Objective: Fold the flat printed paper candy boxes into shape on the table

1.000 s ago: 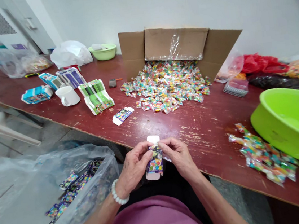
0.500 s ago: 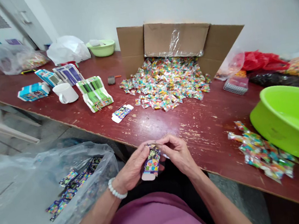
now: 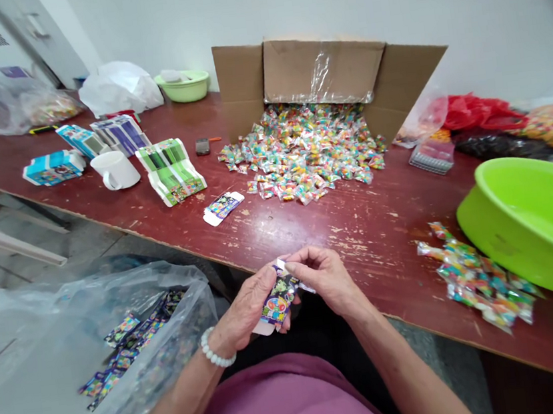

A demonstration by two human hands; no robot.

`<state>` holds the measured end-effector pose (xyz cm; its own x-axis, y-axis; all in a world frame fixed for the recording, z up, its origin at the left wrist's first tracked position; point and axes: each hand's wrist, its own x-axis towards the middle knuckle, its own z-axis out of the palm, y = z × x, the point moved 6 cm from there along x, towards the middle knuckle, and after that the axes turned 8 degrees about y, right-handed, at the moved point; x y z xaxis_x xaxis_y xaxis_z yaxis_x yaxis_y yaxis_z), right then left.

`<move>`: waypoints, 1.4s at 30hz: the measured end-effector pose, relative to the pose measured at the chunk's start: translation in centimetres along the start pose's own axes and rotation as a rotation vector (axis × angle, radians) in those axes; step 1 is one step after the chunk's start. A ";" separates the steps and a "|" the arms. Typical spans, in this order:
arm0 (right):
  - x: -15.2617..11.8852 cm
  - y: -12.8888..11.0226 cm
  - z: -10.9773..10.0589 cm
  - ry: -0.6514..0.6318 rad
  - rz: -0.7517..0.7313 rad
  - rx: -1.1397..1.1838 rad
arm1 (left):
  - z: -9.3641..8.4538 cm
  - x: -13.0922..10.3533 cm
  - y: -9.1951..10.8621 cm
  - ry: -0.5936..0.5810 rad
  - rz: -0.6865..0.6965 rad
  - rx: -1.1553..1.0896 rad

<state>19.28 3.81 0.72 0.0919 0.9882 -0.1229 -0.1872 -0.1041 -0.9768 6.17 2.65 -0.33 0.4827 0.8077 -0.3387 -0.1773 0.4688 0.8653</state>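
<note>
In front of my lap I hold a small printed cardboard box (image 3: 276,301), dark purple with colourful pictures, tilted, its pale lower flap sticking out. My left hand (image 3: 248,308), with a beaded bracelet on the wrist, is closed around its left side and back. The fingers of my right hand (image 3: 326,278) pinch the white flap at its upper end. A shiny, pale bit shows below the right fingers; I cannot tell what it is. On the table ahead lies another flat printed box (image 3: 223,208). Beyond it spreads a heap of wrapped candies (image 3: 308,156).
Behind the heap stands an open carton (image 3: 325,70). A green basin (image 3: 527,237) and a small candy pile (image 3: 476,276) are at right. A white mug (image 3: 115,171) and green card stack (image 3: 171,173) stand left. A clear plastic bag (image 3: 34,371) holds several printed boxes.
The small box has tilted further in my hands, and its white upper flap now shows between my fingers. The view has shifted slightly; the table things stay put.
</note>
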 end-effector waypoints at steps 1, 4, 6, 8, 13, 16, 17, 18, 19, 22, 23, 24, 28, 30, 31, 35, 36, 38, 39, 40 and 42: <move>0.0 0.0 0.0 0.003 0.006 0.014 | 0.0 0.0 0.0 -0.001 0.005 0.009; -0.3 0.0 0.0 -0.023 -0.004 0.017 | -0.1 -0.1 -0.2 0.002 -0.001 0.018; -0.4 -0.1 0.0 -0.048 -0.017 0.003 | -0.2 -0.1 -0.4 0.017 -0.010 0.012; -0.4 0.0 -0.3 -0.043 -0.011 -0.017 | -0.3 0.1 -0.5 0.032 -0.013 0.011; 0.2 0.5 -0.8 0.010 0.046 -0.028 | -0.5 0.4 -0.5 0.027 -0.021 0.064; 0.5 0.7 -0.8 -0.010 0.060 0.005 | -0.7 0.4 -0.3 0.044 -0.032 0.059; 0.5 0.7 -0.9 -0.010 0.068 0.027 | -0.7 0.4 -0.2 0.059 -0.030 0.047; 0.5 0.8 -1.0 -0.004 0.076 0.052 | -0.7 0.4 -0.1 0.078 -0.022 0.032; 0.5 0.9 -1.1 0.009 0.083 0.077 | -0.7 0.3 0.0 0.101 -0.008 0.017; 0.0 1.1 -0.9 0.055 0.062 0.107 | -0.7 0.3 0.2 0.167 0.049 -0.009; -0.2 1.1 -0.7 0.065 0.039 0.101 | -0.6 0.4 0.1 0.181 0.066 -0.009; -0.5 1.2 -0.5 0.082 0.013 0.094 | -0.6 0.4 0.0 0.193 0.080 -0.008; -1.1 1.3 -0.1 0.208 -0.099 0.028 | -0.7 0.5 -0.6 0.251 0.110 -0.011; -1.1 1.1 0.0 0.232 -0.152 -0.012 | -0.8 0.5 -0.8 0.264 0.118 -0.025; -1.0 1.0 0.0 0.231 -0.175 -0.025 | -0.8 0.5 -0.7 0.260 0.124 -0.031; -0.7 0.4 -0.5 0.228 -0.183 -0.055 | -0.5 0.2 -0.4 0.234 0.153 -0.032; -0.6 0.3 -0.6 0.222 -0.183 -0.080 | -0.5 0.2 -0.4 0.239 0.159 -0.030; -0.5 0.1 -0.7 0.190 -0.208 -0.151 | -0.5 0.1 -0.4 0.255 0.181 -0.034; -0.5 0.0 -0.7 0.172 -0.226 -0.184 | -0.6 0.1 -0.5 0.264 0.195 -0.038; -0.5 0.0 -0.8 0.157 -0.240 -0.205 | -0.6 0.1 -0.5 0.272 0.208 -0.043; -0.5 0.2 -0.8 0.139 -0.243 -0.195 | -0.7 0.1 -0.6 0.287 0.232 -0.042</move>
<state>19.99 3.21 0.48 0.2459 0.9633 0.1078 0.0462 0.0994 -0.9940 5.74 2.68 -1.18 0.1664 0.9587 -0.2307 -0.2917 0.2714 0.9172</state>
